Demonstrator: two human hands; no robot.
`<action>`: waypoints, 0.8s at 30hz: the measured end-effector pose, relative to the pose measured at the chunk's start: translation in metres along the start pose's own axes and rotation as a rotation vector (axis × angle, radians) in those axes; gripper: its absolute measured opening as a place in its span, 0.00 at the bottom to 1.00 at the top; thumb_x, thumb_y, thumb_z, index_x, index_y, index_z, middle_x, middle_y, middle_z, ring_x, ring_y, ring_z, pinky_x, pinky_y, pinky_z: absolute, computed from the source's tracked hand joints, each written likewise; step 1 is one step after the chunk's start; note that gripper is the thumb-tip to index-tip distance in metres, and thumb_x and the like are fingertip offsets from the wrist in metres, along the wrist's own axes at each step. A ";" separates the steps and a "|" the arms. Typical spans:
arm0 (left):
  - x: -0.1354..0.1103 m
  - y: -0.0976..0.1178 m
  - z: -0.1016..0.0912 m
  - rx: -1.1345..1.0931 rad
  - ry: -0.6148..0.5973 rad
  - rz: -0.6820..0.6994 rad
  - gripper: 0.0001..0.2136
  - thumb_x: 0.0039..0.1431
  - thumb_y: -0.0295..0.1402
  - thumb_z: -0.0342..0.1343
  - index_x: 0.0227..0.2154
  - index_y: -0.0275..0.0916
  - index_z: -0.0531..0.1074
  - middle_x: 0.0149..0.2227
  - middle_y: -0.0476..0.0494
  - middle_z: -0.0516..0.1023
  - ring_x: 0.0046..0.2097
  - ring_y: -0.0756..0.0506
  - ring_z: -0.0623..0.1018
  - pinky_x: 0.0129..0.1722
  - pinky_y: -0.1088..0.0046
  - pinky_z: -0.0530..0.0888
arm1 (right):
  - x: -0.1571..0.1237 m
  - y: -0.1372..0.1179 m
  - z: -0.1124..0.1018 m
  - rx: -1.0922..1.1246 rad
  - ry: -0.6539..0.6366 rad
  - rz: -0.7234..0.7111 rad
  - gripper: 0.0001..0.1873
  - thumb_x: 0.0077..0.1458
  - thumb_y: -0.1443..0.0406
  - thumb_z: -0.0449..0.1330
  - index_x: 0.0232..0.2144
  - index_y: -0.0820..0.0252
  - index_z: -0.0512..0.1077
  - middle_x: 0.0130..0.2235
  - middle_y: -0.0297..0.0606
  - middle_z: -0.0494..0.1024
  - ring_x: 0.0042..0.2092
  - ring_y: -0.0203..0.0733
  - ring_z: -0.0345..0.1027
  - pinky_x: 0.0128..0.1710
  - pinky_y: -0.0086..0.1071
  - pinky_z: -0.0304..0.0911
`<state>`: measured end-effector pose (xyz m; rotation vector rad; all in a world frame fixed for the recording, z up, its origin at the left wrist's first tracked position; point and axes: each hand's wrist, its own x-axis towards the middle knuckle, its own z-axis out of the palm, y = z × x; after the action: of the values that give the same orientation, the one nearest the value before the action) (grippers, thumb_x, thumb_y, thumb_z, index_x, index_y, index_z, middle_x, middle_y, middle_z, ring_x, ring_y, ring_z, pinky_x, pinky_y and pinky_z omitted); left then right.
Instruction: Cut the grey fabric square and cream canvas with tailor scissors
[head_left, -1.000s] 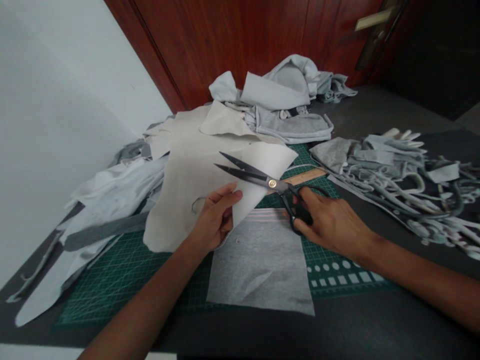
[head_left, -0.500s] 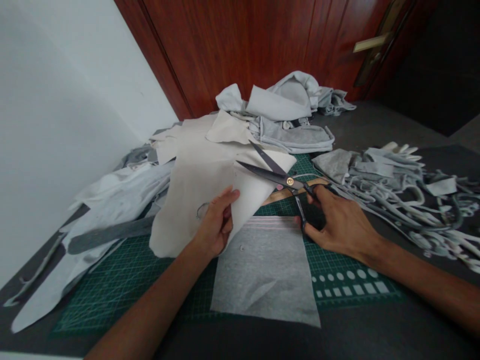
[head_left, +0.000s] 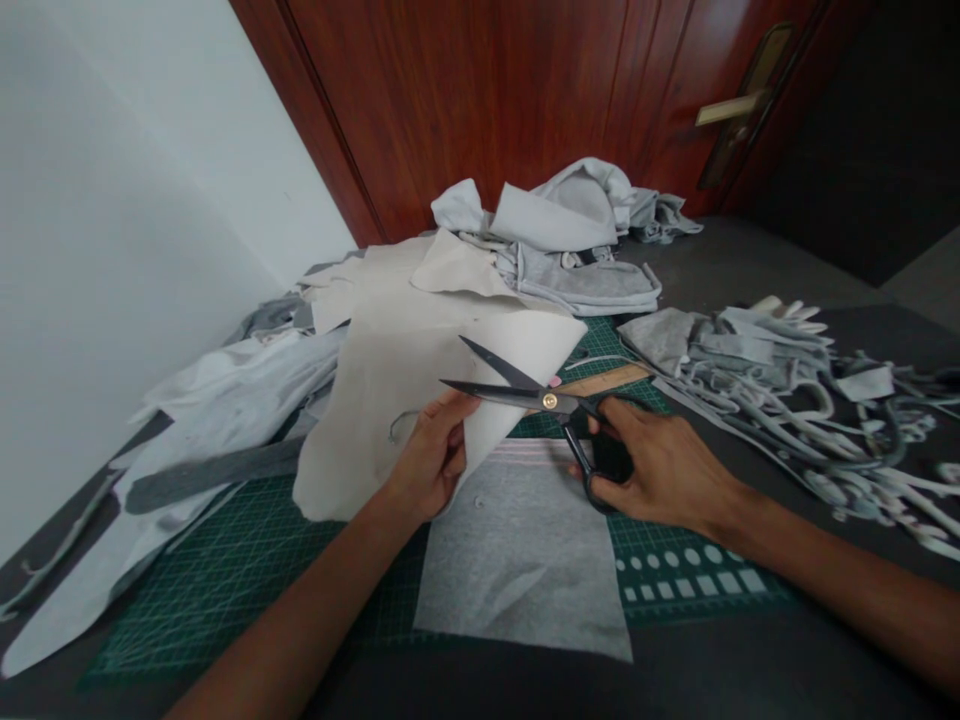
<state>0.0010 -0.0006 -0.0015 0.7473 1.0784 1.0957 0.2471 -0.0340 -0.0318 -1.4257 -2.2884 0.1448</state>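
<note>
My right hand [head_left: 660,460] grips the black handles of a pair of scissors [head_left: 549,400]. The blades stand apart and point left, their tips over a large cream fabric piece [head_left: 397,370], close above my left fingertips. My left hand [head_left: 431,455] is closed on the near edge of that fabric, thumb on top and fingers curled beneath. A thin dark thread loop [head_left: 401,425] lies on the cloth beside this hand. Below both hands a grey fabric piece [head_left: 525,570] with pink lines along its top edge lies flat on the green cutting mat [head_left: 225,580].
A wooden ruler [head_left: 611,380] lies partly under the scissors. Grey fabric strips and scraps [head_left: 772,370] are heaped at right. Folded cloths [head_left: 570,215] pile up at the back by the red door [head_left: 480,100]. White and grey cloths [head_left: 217,410] lie along the left wall.
My right hand has brought the scissors down and left, so the blades sit nearer my left fingertips. The blades remain apart. My left hand keeps its hold on the cream fabric.
</note>
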 end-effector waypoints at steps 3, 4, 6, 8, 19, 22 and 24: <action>-0.001 0.001 0.001 0.001 0.001 0.018 0.16 0.40 0.35 0.70 0.22 0.40 0.66 0.13 0.63 0.55 0.13 0.59 0.50 0.09 0.87 0.47 | -0.002 -0.001 0.001 -0.021 0.009 -0.012 0.13 0.52 0.60 0.60 0.38 0.56 0.64 0.34 0.38 0.78 0.32 0.47 0.75 0.30 0.34 0.60; -0.001 0.001 0.001 0.003 0.005 0.021 0.16 0.40 0.36 0.70 0.22 0.40 0.66 0.13 0.64 0.55 0.13 0.59 0.50 0.09 0.87 0.47 | -0.002 -0.002 0.002 -0.033 0.019 -0.019 0.13 0.53 0.60 0.60 0.38 0.57 0.64 0.34 0.38 0.78 0.32 0.47 0.75 0.30 0.34 0.60; -0.001 0.002 0.002 0.000 0.010 0.024 0.15 0.41 0.36 0.70 0.22 0.40 0.66 0.13 0.64 0.54 0.13 0.59 0.50 0.09 0.87 0.47 | -0.003 -0.001 0.003 -0.058 0.048 -0.039 0.12 0.54 0.60 0.61 0.39 0.57 0.64 0.34 0.38 0.79 0.32 0.47 0.75 0.29 0.33 0.60; -0.001 0.002 0.003 -0.009 0.002 0.027 0.15 0.41 0.36 0.69 0.23 0.39 0.67 0.13 0.64 0.54 0.13 0.59 0.49 0.08 0.87 0.47 | -0.003 0.001 0.003 -0.086 0.075 -0.062 0.12 0.56 0.60 0.61 0.39 0.57 0.64 0.34 0.38 0.79 0.32 0.46 0.76 0.29 0.33 0.60; -0.001 0.004 0.002 -0.049 0.001 0.010 0.13 0.43 0.34 0.68 0.22 0.40 0.67 0.13 0.63 0.55 0.12 0.59 0.50 0.08 0.87 0.47 | -0.003 0.003 -0.001 -0.301 0.085 -0.185 0.09 0.59 0.63 0.59 0.38 0.57 0.61 0.29 0.39 0.78 0.28 0.48 0.75 0.26 0.33 0.56; -0.001 0.004 0.002 -0.036 0.030 -0.004 0.10 0.45 0.34 0.67 0.27 0.40 0.71 0.13 0.63 0.55 0.12 0.59 0.50 0.08 0.87 0.48 | -0.004 0.001 0.000 -0.309 0.054 -0.169 0.09 0.60 0.63 0.58 0.38 0.57 0.60 0.28 0.38 0.78 0.28 0.48 0.75 0.25 0.32 0.55; 0.000 0.004 0.001 -0.029 0.045 -0.011 0.10 0.46 0.34 0.67 0.30 0.40 0.73 0.13 0.63 0.55 0.12 0.59 0.50 0.08 0.87 0.48 | -0.004 0.001 0.001 -0.303 0.044 -0.163 0.08 0.60 0.64 0.58 0.39 0.57 0.60 0.28 0.38 0.78 0.28 0.48 0.75 0.25 0.32 0.54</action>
<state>0.0009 0.0003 0.0021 0.6960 1.1009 1.1214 0.2490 -0.0366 -0.0347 -1.3550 -2.4545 -0.2918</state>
